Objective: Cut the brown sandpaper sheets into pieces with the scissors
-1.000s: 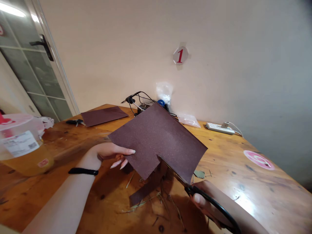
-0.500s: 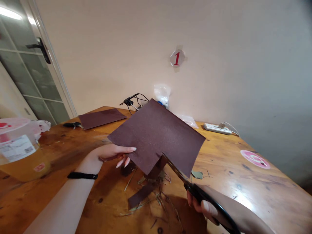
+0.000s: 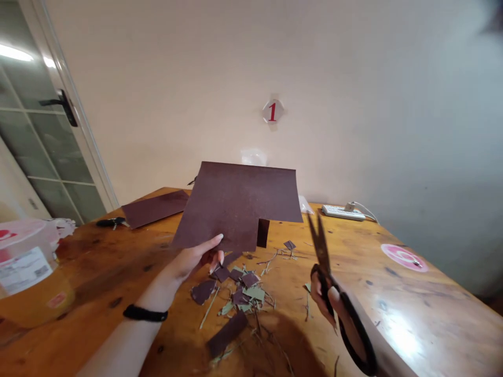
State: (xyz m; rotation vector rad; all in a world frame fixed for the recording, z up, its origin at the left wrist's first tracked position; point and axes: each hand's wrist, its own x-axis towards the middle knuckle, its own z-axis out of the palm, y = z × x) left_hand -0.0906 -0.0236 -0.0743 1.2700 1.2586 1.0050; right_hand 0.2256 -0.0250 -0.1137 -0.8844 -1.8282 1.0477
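Observation:
My left hand (image 3: 202, 256) pinches the lower edge of a dark maroon sheet (image 3: 236, 199), which looks like sandpaper, thumb on top and fingers beneath. The sheet is held above the table, with a piece gone from its lower right corner. A narrow strip (image 3: 263, 233) shows bent down beside that notch. In my right hand (image 3: 328, 301) are black-handled scissors (image 3: 322, 248), blades slightly apart and pointing up, clear of the sheet to its right. Maroon and grey-green scraps (image 3: 247, 288) and thin slivers lie below the sheet. A larger offcut (image 3: 227, 332) lies nearer me.
Another maroon sheet (image 3: 155, 209) lies at the back left, by a black-handled tool (image 3: 111, 222). On the left stands a plastic tub (image 3: 29, 267) of orange contents. A power strip (image 3: 342, 212) and a round pink sticker (image 3: 404, 257) are on the wooden table's right side.
The scissors have come out of the sheet's cut and moved right, blades now upward. My left hand has turned and levelled the sheet, uncovering the scraps below. The camera view has tilted up slightly.

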